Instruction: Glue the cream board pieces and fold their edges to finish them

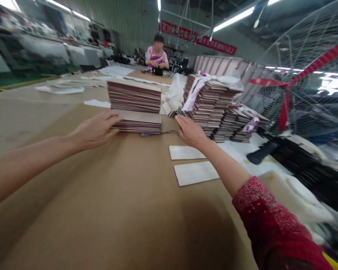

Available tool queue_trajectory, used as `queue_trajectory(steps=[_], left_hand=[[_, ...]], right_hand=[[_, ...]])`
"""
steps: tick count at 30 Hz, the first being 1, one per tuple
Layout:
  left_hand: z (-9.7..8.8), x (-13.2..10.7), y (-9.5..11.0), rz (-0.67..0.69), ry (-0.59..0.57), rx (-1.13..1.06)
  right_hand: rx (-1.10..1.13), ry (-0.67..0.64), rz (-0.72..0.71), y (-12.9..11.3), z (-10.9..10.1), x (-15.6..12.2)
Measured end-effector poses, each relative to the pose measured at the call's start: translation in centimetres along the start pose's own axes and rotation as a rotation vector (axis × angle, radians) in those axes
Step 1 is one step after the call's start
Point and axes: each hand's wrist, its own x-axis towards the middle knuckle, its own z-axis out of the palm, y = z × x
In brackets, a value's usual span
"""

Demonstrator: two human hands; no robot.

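A neat stack of flat rectangular panels (135, 99) with dark reddish-brown edges stands on the brown table. In front of it sits a lower stack of the same panels (142, 117) with a pale top. My left hand (97, 129) reaches its left end, fingers stretched out and touching the edge. To the right of both stacks, my right hand (193, 131) hovers apart from them, fingers extended and slightly bent, nothing visible in them. A thin dark strip (169, 132) lies between the low stack and this hand. Two loose white panels (195, 173) lie beneath my right forearm.
Tall tied piles of panels (211, 101) stand on the right, with white-and-purple ties. A dark-handled tool (261, 153) and black pieces lie farther right, near a large caged fan (287, 84). White sheets (62, 89) lie at the back left. A person (157, 56) works across the table.
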Motion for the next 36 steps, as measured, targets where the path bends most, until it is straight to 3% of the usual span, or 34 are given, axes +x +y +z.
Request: queue_trajectory(steps=[3, 7, 10, 13, 19, 22, 25, 29, 33, 36], left_hand=[[1.0, -2.2, 6.1, 0.085, -0.115, -0.166], [2.5, -3.5, 16.2, 0.123, -0.274, -0.355], [3.1, -2.9, 21.9, 0.120, -0.273, -0.396], [3.4, -2.2, 24.7, 0.042, -0.301, -0.328], [3.8, -1.8, 25.4, 0.021, -0.322, -0.261], [3.4, -1.9, 25.3, 0.032, -0.330, -0.286], [2.3, -3.6, 24.5, 0.036, -0.342, -0.303], [-0.1, -9.6, 21.8, 0.030, -0.354, -0.325], [-3.0, -17.8, 18.4, -0.051, -0.372, -0.312], [-5.7, -23.2, 17.1, -0.112, -0.386, -0.297]], right_hand=[[0.150, -0.056, 0.226, 1.8, -3.0, -8.0], [0.115, -0.129, 0.483, 3.3, -5.0, -17.9], [0.075, -0.182, 0.596, 3.1, -4.7, -22.2], [0.064, -0.243, 0.622, 2.0, -3.6, -24.1], [0.044, -0.261, 0.643, 0.7, -2.2, -24.8], [0.054, -0.259, 0.624, 0.3, -2.8, -25.0], [0.078, -0.265, 0.564, -1.2, -4.1, -25.5], [0.158, -0.255, 0.406, -5.4, -5.3, -27.2], [0.267, -0.098, 0.189, -11.0, -5.0, -28.8], [0.305, 0.014, 0.041, -15.0, -4.5, -29.0]])
